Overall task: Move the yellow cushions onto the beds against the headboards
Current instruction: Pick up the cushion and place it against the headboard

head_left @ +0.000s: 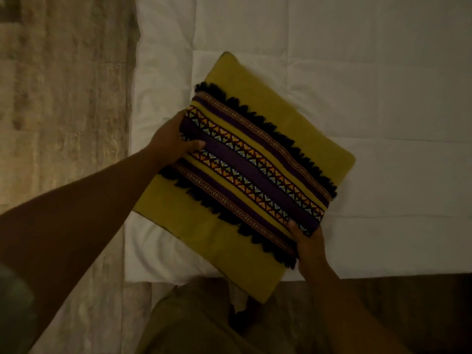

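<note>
Bare forearms (84, 200); olive-khaki trousers (194, 325) below.

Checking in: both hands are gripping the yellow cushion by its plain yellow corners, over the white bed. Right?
Not quite. In the head view the left hand and right hand grip the yellow cushion at the ends of its patterned band, not the plain corners. It is over the white bed.

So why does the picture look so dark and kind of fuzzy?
In the head view the room light is dim and warm, so both arms look nearly black; the yellow cushion and white bed still show; the carpet on the left is soft and smeary; the left hand and right hand holding the cushion lack fine detail.
</note>
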Available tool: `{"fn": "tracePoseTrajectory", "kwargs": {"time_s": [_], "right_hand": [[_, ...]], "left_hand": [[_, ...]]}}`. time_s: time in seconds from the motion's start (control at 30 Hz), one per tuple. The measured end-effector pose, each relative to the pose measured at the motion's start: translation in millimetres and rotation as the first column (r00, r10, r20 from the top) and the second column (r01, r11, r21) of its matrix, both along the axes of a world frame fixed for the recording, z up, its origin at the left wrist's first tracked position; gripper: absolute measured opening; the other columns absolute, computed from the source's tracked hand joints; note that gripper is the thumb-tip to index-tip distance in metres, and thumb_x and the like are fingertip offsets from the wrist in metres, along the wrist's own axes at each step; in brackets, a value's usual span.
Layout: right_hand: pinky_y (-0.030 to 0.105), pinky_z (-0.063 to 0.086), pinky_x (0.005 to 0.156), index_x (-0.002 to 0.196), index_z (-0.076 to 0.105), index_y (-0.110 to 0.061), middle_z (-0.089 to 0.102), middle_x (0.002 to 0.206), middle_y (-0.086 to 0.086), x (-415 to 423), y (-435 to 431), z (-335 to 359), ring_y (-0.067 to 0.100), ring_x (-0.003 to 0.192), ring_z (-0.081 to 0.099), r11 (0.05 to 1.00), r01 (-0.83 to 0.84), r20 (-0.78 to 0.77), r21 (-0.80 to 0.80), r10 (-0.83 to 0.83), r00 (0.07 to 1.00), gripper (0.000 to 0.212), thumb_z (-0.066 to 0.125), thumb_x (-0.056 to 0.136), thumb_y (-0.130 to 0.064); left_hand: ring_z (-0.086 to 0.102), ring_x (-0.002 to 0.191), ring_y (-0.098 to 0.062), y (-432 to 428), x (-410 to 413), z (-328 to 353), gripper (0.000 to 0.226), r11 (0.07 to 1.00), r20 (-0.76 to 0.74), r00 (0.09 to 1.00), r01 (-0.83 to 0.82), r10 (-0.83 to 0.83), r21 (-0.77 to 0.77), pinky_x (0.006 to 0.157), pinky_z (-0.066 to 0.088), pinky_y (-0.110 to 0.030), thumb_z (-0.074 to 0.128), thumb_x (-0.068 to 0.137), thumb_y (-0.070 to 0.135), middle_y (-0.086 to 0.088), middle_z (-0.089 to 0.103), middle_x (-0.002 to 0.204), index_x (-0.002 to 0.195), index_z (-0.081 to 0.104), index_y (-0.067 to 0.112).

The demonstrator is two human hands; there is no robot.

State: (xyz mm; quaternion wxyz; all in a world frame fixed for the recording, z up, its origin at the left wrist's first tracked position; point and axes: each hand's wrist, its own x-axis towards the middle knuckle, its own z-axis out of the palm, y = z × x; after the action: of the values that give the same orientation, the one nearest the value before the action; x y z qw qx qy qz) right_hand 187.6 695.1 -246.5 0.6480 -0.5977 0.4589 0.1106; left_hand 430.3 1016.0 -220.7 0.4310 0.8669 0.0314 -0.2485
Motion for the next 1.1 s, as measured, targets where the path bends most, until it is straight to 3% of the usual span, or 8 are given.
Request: {"fn": "tracePoseTrajectory", "kwargs": {"time_s": [0.2, 0.37, 0.43, 0.53, 0.6, 0.77, 0.93, 1.1], "right_hand": [[0.057, 0.044, 0.107, 0.150, 0.039, -0.021, 0.051, 0.145, 0.009, -11.1, 24.9, -24.2, 0.027, 0.131, 0.051, 0.989, 0.133, -0.106, 0.059, -0.126, 0.986, 0.071, 0.074, 0.087, -0.017], [0.059, 0.046, 0.104, 0.151, 0.039, -0.020, 0.052, 0.145, 0.010, 0.6, 12.9, -47.6, 0.029, 0.130, 0.053, 0.990, 0.076, -0.185, 0.115, -0.053, 0.981, 0.079, 0.078, 0.082, -0.017], [0.054, 0.053, 0.098, 0.147, 0.044, -0.024, 0.057, 0.140, 0.008, 0.3, 6.4, -49.3, 0.026, 0.124, 0.058, 0.986, 0.034, -0.226, 0.165, 0.005, 0.974, 0.073, 0.078, 0.082, -0.021], [0.035, 0.061, 0.070, 0.131, 0.055, -0.038, 0.068, 0.124, -0.003, -5.1, -4.6, -43.8, 0.015, 0.104, 0.069, 0.965, -0.035, -0.237, 0.259, 0.098, 0.967, 0.056, 0.077, 0.081, -0.026], [0.039, 0.059, 0.075, 0.134, 0.048, -0.038, 0.062, 0.133, -0.001, -5.3, -15.4, -38.1, 0.017, 0.109, 0.065, 0.967, -0.042, -0.260, 0.253, 0.110, 0.959, 0.060, 0.076, 0.081, -0.029], [0.059, 0.032, 0.112, 0.156, 0.017, -0.030, 0.029, 0.160, 0.011, 16.1, -54.0, -22.4, 0.035, 0.143, 0.033, 0.997, -0.078, -0.340, -0.022, 0.066, 0.938, 0.097, 0.076, 0.080, -0.044], [0.052, 0.036, 0.112, 0.154, 0.024, -0.014, 0.032, 0.156, 0.016, 74.4, -81.5, 3.8, 0.035, 0.140, 0.037, 0.877, -0.310, -0.265, -0.366, 0.222, 0.938, 0.106, 0.073, 0.072, -0.059], [0.056, 0.044, 0.106, 0.150, 0.037, -0.011, 0.046, 0.147, 0.016, 158.1, -77.6, 5.8, 0.035, 0.131, 0.049, 0.701, -0.499, -0.217, -0.509, 0.457, 0.863, 0.088, 0.072, 0.081, -0.052]], "left_hand": [[0.048, 0.132, -0.028, -14.8, 34.0, -31.9, 0.098, 0.983, -0.095, 0.990, 0.118, -0.105, 0.144, 0.105, 0.037, -0.035, 0.082, 0.075, 0.038, -0.008, 0.048, 0.147, 0.152, 0.024, 0.027], [0.047, 0.133, -0.030, -13.3, 34.0, -57.0, 0.101, 0.977, -0.147, 0.986, 0.108, -0.081, 0.184, 0.109, 0.039, -0.043, 0.082, 0.075, 0.035, -0.011, 0.046, 0.148, 0.153, 0.020, 0.025], [0.048, 0.132, -0.029, -13.5, 34.8, -60.6, 0.101, 0.980, -0.146, 0.987, 0.089, -0.064, 0.175, 0.108, 0.040, -0.042, 0.083, 0.074, 0.035, -0.010, 0.048, 0.147, 0.154, 0.021, 0.025], [0.051, 0.129, -0.027, -12.9, 30.1, -58.3, 0.097, 0.986, -0.130, 0.991, 0.064, -0.044, 0.157, 0.104, 0.040, -0.037, 0.083, 0.074, 0.037, -0.008, 0.050, 0.145, 0.152, 0.026, 0.025], [0.053, 0.127, -0.027, -11.4, 23.3, -52.6, 0.090, 0.984, -0.078, 0.996, 0.047, -0.034, 0.170, 0.101, 0.042, -0.036, 0.080, 0.076, 0.041, -0.010, 0.052, 0.143, 0.150, 0.032, 0.021], [0.057, 0.122, -0.028, -10.4, -17.6, -38.7, 0.070, 0.976, 0.096, 0.992, -0.098, 0.081, 0.195, 0.100, 0.047, -0.052, 0.071, 0.081, 0.050, -0.007, 0.060, 0.133, 0.140, 0.047, 0.021], [0.045, 0.133, -0.030, -11.6, -74.0, -39.3, 0.077, 0.894, 0.195, 0.958, -0.269, 0.210, 0.358, 0.106, 0.037, -0.059, 0.057, 0.086, 0.062, -0.009, 0.048, 0.145, 0.147, 0.036, 0.019], [0.019, 0.149, -0.031, -28.4, -127.2, -41.2, 0.085, 0.752, 0.129, 0.842, -0.528, 0.524, 0.395, 0.113, 0.021, -0.066, 0.052, 0.087, 0.064, -0.012, 0.018, 0.162, 0.153, 0.020, 0.022]]}}
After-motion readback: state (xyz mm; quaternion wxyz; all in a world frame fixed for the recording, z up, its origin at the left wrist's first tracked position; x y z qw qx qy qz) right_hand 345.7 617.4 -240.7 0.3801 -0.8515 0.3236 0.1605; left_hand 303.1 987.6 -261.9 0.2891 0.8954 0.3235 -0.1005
